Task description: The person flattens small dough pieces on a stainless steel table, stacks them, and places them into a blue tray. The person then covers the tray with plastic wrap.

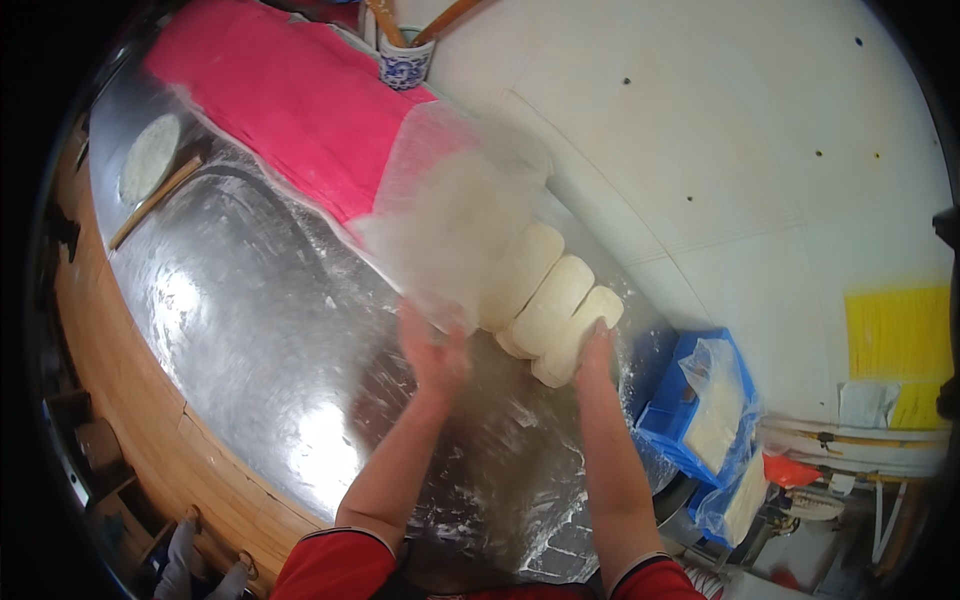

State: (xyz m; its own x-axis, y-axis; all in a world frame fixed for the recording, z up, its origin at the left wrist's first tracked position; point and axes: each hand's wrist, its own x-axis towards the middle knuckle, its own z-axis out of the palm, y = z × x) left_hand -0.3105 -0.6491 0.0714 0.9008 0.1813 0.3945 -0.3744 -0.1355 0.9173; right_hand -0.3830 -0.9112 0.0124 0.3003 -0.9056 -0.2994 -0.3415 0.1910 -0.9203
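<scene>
Several thick pieces of pale dough (555, 304) lie side by side in a row on a floured metal worktop (255, 300). My right hand (598, 349) touches the near right end of the row, fingers against the last piece. My left hand (436, 349) is blurred, at the near edge of a translucent plastic sheet (420, 247); whether its fingers grip the sheet is unclear. The sheet, also blurred, covers the far part of the dough and meets a bright pink cloth (300, 112) spread along the back of the worktop.
A wooden rolling pin (157, 202) and a round, floured disc (150, 159) lie at the left. A blue-and-white pot (406, 64) with wooden tools stands at the wall. Blue crates (667, 420) with plastic-wrapped contents are at the right. A person's legs (180, 555) show lower left.
</scene>
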